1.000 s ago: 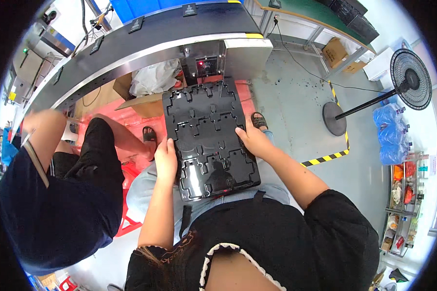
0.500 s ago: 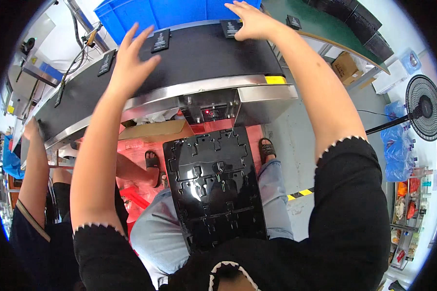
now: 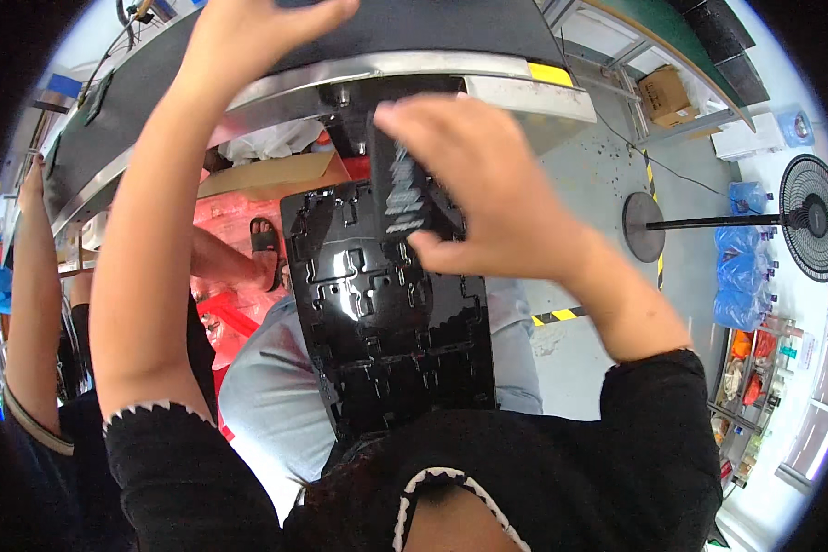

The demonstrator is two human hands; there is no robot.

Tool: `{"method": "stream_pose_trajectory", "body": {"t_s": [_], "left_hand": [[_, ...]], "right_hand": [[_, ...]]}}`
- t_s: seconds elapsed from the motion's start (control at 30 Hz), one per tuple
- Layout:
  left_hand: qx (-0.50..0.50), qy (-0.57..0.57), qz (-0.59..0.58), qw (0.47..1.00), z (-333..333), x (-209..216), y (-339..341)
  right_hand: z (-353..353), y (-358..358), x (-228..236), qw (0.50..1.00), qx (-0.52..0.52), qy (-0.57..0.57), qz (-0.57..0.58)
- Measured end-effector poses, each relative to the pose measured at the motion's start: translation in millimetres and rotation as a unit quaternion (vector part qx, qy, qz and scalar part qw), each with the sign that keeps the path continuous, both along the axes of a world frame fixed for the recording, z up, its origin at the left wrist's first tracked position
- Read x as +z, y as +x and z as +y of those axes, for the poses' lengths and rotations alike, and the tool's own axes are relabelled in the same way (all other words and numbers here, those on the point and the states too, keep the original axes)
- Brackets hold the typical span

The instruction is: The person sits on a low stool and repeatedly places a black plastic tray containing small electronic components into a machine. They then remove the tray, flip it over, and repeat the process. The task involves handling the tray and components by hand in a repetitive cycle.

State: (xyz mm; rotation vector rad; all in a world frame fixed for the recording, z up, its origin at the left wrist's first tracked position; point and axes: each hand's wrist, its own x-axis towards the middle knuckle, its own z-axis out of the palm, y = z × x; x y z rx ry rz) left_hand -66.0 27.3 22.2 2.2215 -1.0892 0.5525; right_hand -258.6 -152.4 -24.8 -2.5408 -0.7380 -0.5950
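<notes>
My right hand (image 3: 488,189) grips a flat black battery (image 3: 401,193) with white print, thumb on its near end and fingers at its far end. Motion blurs both a little. The battery is over the far part of a glossy black plastic tray (image 3: 391,322) with moulded recesses, which lies across my lap. Up at the picture's top edge, my left hand (image 3: 248,37) hovers over a dark conveyor belt (image 3: 432,32). Its thumb stretches out to the right; the other fingers are mostly cut off by the edge, and nothing shows in its grasp.
The belt's metal rail (image 3: 386,66) runs between me and the belt. More batteries (image 3: 98,99) lie on the belt at left, near another person's hand (image 3: 32,184). A cardboard box (image 3: 276,175) sits below the rail. A standing fan (image 3: 808,217) is at right.
My right hand has lifted the battery off the belt and brought it back over the tray. The left hand has shifted toward the top edge. The view has tilted down toward my lap.
</notes>
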Motion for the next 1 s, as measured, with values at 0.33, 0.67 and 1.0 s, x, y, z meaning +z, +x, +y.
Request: {"method": "stream_pose_trajectory", "body": {"t_s": [0.33,0.67,1.0], "left_hand": [[-0.066,0.133,0.170,0.974,102,-99,-134],[0.004,0.263,0.144,0.954,87,-129,-163],[-0.086,0.208,0.129,0.966,46,-145,-152]], "right_hand": [[23,-10,-72,0.977,0.002,0.000,0.211],[3,33,49,0.991,-0.022,0.082,-0.102],[-131,280,18,0.965,-0.166,-0.198,0.047]]}}
